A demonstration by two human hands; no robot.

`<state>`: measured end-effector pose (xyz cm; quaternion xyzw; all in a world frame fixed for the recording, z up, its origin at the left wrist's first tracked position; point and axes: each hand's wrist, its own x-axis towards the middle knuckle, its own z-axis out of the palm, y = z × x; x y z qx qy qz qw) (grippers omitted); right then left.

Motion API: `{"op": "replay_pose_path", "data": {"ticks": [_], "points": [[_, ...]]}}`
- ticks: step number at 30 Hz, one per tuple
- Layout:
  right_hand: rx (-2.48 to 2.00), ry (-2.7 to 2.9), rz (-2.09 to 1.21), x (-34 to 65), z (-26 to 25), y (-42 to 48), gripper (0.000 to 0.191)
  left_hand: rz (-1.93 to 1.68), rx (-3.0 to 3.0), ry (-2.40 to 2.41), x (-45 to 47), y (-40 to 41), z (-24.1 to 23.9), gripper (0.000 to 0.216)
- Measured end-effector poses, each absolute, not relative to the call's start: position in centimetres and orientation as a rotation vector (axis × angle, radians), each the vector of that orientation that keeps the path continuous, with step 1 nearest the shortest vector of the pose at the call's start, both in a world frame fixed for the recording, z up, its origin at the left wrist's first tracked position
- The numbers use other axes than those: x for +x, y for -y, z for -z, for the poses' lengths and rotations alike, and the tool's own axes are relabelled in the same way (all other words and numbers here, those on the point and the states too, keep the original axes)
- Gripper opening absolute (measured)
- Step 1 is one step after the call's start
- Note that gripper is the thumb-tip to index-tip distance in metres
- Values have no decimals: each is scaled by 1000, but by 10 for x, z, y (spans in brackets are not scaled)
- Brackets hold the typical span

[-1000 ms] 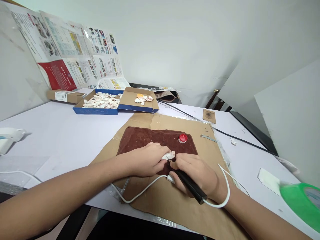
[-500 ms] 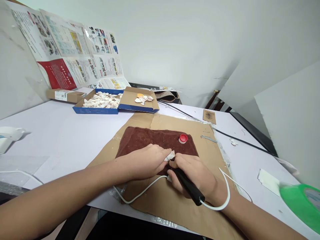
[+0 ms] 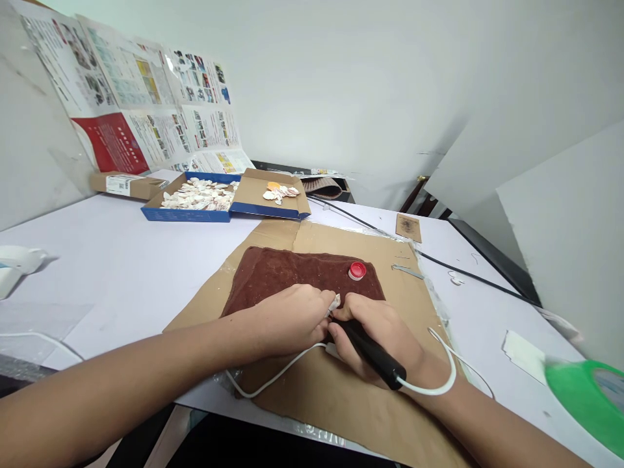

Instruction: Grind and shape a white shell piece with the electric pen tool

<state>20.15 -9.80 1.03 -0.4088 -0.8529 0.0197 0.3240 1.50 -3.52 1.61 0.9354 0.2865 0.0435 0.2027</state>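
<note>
My left hand (image 3: 287, 318) pinches a small pale shell (image 3: 334, 303) against the brown cloth (image 3: 292, 273). My right hand (image 3: 383, 331) grips a black pen-like tool (image 3: 373, 354), its tip hidden between my fingers right at the shell. A white cord (image 3: 277, 374) runs from the tool's rear end around my wrist and under my hands. The cloth lies on a sheet of brown cardboard (image 3: 341, 396).
A red bottle cap (image 3: 357, 270) sits on the cloth's far right corner. A blue-edged box of shells (image 3: 195, 198) and its lid with a few shells (image 3: 273, 195) stand at the back left. A green tape roll (image 3: 587, 396) is at the right, a black cable (image 3: 463, 270) beyond.
Both hands have shifted slightly; the shell is now more covered by my fingers and the tool points closer to it. The cord loop at my right wrist moved a little.
</note>
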Motion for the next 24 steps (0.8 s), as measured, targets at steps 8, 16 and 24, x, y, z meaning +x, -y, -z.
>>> {"op": "replay_pose_path", "data": {"ticks": [8, 16, 24], "points": [[-1161, 2141, -344, 215, -14, 94, 19, -122, 2704, -701, 10, 28, -20, 21], [-1174, 2033, -526, 230, -5, 83, 19, -114, 2682, -575, 4, 15, -23, 30], [-1031, 2088, -487, 237, 3, 78, 24, -197, 2622, -501, -2, 6, -21, 30]]}}
